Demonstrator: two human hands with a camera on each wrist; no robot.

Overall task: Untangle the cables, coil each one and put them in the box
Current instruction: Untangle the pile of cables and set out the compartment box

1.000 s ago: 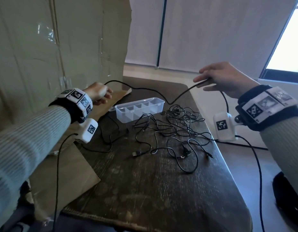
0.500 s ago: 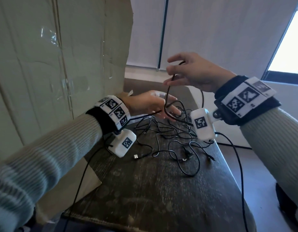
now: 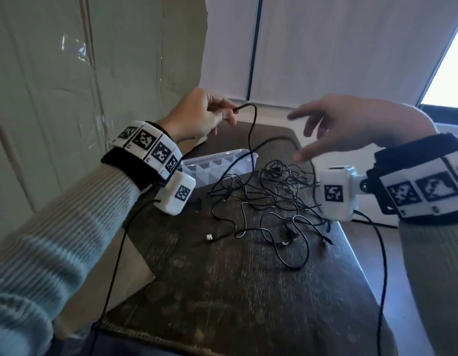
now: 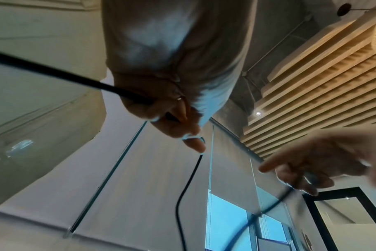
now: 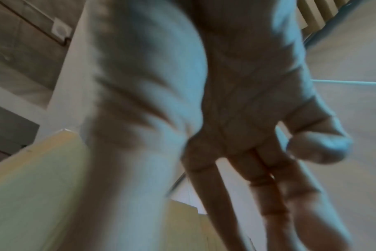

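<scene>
dark, worn wood table [image 3: 222, 291] with a scuffed matt top; thin black cables [image 3: 271, 201] in smooth, faintly glossy sheathing; a translucent plastic box [image 3: 217, 165]; creased brown cardboard [image 3: 68, 73] with shiny clear tape; ribbed knit sleeves [image 3: 55, 240].

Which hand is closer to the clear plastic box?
Left. The left hand pinches a black cable just above the clear plastic box; the right hand hovers farther right, over the tangled cables.

Daylight enters from a blown-out window [image 3: 451, 73] at two o'clock; the room is dim, the right hand [image 5: 236, 118] smeared by motion blur (wrist views bend strongly at the edges).
</scene>
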